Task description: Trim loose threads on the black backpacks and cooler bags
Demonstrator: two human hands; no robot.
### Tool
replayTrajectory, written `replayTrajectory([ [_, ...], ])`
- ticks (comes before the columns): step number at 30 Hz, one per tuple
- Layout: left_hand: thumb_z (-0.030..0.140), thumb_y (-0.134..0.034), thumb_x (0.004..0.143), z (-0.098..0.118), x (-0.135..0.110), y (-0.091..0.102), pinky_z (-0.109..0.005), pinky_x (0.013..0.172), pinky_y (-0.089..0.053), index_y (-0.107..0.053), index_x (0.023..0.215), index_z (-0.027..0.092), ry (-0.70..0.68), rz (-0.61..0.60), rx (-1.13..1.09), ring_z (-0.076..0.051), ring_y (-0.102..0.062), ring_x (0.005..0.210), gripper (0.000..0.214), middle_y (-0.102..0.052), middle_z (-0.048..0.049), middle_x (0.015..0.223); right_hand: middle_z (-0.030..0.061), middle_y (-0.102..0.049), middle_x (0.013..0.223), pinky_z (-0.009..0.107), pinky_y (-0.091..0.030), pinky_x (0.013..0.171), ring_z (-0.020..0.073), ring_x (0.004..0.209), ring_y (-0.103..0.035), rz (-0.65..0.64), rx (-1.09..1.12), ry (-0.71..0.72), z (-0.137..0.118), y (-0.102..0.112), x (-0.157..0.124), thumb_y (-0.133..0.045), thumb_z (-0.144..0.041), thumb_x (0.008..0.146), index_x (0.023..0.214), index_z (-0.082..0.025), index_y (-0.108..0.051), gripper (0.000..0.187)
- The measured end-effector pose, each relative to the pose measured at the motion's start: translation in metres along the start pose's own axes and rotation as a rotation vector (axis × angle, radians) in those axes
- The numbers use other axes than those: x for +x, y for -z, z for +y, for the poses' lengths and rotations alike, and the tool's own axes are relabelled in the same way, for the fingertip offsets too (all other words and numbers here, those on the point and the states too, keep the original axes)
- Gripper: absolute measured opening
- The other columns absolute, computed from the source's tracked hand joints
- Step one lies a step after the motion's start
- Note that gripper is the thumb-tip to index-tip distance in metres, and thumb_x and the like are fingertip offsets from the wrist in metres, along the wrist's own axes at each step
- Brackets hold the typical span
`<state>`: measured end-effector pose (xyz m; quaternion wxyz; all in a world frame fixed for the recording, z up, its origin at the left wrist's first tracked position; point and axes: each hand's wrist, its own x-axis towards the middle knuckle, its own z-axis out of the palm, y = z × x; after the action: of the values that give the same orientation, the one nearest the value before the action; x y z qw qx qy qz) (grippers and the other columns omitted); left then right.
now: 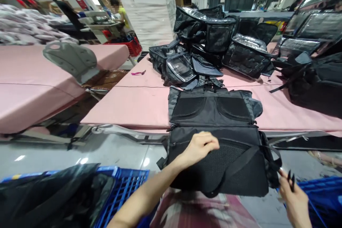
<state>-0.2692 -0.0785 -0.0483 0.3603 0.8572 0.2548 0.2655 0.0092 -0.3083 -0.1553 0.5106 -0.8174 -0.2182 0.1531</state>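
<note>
A black backpack [240, 164] lies partly on the pink table and hangs over its front edge toward me, mesh padding and a shoulder strap facing up. My left hand [201, 145] is over its middle with the fingers curled closed; what they hold, if anything, is hidden. At the bag's lower right side, my right hand [292, 194] is closed around thread snips [291, 181], whose dark pointed ends show above the fingers. Beside that hand, a loop of black strap [276, 156] stands out from the bag's side.
More dark bags [208, 39] are heaped behind on the pink table [133, 107], with another black bag [317, 82] at right. Pink-handled snips [138, 73] lie at left. Blue crates [125, 181] flank me. A grey chair [71, 58] stands between tables; people work in the distance.
</note>
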Motion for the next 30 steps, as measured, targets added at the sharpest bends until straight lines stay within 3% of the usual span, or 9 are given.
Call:
replayTrajectory([
  [2, 0.035, -0.042, 0.088, -0.005, -0.045, 0.023, -0.037, 0.093, -0.036, -0.068, 0.066, 0.024, 0.052, -0.02, -0.002, -0.02, -0.058, 0.084, 0.037, -0.067, -0.004, 0.071, 0.0007, -0.059, 0.061, 0.029, -0.041, 0.039, 0.0171, 0.047, -0.05, -0.03, -0.001, -0.068, 0.022, -0.007, -0.016, -0.064, -0.049, 0.06, 0.088, -0.018, -0.065, 0.042],
  [5, 0.04, -0.054, 0.077, -0.029, -0.131, 0.039, -0.043, 0.097, -0.036, -0.069, 0.085, 0.024, 0.32, 0.351, 0.208, -0.026, -0.056, 0.1, 0.023, -0.067, -0.007, 0.094, 0.0029, -0.059, 0.061, 0.029, -0.043, 0.044, 0.018, 0.051, -0.051, 0.06, -0.039, -0.041, 0.016, -0.025, -0.023, -0.062, -0.051, 0.061, 0.077, -0.016, -0.062, 0.038],
  [7, 0.043, -0.054, 0.074, -0.051, -0.183, 0.028, -0.045, 0.095, -0.039, -0.065, 0.095, 0.023, 0.533, 0.545, 0.269, -0.029, -0.055, 0.103, 0.031, -0.065, -0.0091, 0.102, 0.003, -0.055, 0.059, 0.028, -0.041, 0.047, 0.0174, 0.054, -0.049, 0.128, -0.102, 0.091, -0.014, -0.035, -0.011, -0.056, -0.054, 0.068, 0.073, -0.014, -0.061, 0.04],
  [10, 0.044, -0.052, 0.071, -0.076, -0.215, -0.009, -0.044, 0.092, -0.044, -0.056, 0.111, 0.02, 0.734, 0.486, 0.09, -0.03, -0.055, 0.108, 0.046, -0.059, -0.011, 0.115, -0.0014, -0.049, 0.057, 0.025, -0.037, 0.052, 0.0136, 0.056, -0.044, 0.033, -0.12, 0.215, -0.087, -0.043, 0.02, -0.057, -0.055, 0.07, 0.07, -0.017, -0.06, 0.038],
  [13, 0.04, -0.049, 0.074, -0.079, -0.177, -0.029, -0.038, 0.1, -0.04, -0.039, 0.128, 0.015, 0.752, 0.617, -0.026, -0.028, -0.047, 0.12, 0.06, -0.048, -0.0149, 0.13, -0.0038, -0.032, 0.049, 0.024, -0.028, 0.049, 0.0099, 0.049, -0.032, -0.051, -0.267, 0.465, -0.17, -0.05, 0.042, -0.05, -0.054, 0.077, 0.057, -0.018, -0.049, 0.041],
  [14, 0.04, -0.045, 0.078, -0.076, -0.155, -0.025, -0.038, 0.102, -0.037, -0.034, 0.13, 0.012, 0.781, 0.761, -0.024, -0.027, -0.045, 0.122, 0.06, -0.045, -0.0172, 0.132, -0.0037, -0.029, 0.048, 0.025, -0.025, 0.048, 0.0097, 0.048, -0.03, -0.058, -0.296, 0.539, -0.196, -0.055, 0.046, -0.048, -0.054, 0.078, 0.053, -0.019, -0.043, 0.043],
  [18, 0.048, -0.044, 0.084, -0.066, -0.077, 0.035, -0.04, 0.11, -0.024, -0.017, 0.138, 0.011, 0.693, 1.155, 0.077, -0.026, -0.03, 0.132, 0.071, -0.029, -0.0201, 0.142, -0.0022, -0.031, 0.044, 0.027, -0.021, 0.047, 0.0109, 0.046, -0.031, -0.085, -0.348, 0.699, -0.267, -0.08, 0.058, -0.045, -0.049, 0.076, 0.048, -0.02, -0.037, 0.041],
  [24, 0.053, -0.068, 0.068, -0.057, -0.027, 0.108, -0.046, 0.106, -0.03, -0.017, 0.141, 0.014, 0.411, 1.173, 0.449, -0.032, -0.022, 0.134, 0.097, -0.023, -0.0211, 0.142, -0.0005, -0.04, 0.046, 0.027, -0.027, 0.047, 0.0137, 0.048, -0.041, -0.227, -0.329, 0.545, -0.281, -0.101, 0.091, -0.046, -0.05, 0.073, 0.051, -0.019, -0.047, 0.038],
  [30, 0.054, -0.062, 0.073, -0.059, 0.007, 0.141, -0.031, 0.077, -0.051, -0.048, 0.124, 0.023, 0.36, 1.065, 0.685, -0.023, -0.055, 0.103, 0.061, -0.048, -0.0111, 0.118, 0.0096, -0.053, 0.048, 0.036, -0.035, 0.049, 0.024, 0.047, -0.05, -0.199, -0.451, 0.449, -0.278, -0.106, 0.145, -0.048, -0.054, 0.071, 0.06, -0.019, -0.062, 0.039],
])
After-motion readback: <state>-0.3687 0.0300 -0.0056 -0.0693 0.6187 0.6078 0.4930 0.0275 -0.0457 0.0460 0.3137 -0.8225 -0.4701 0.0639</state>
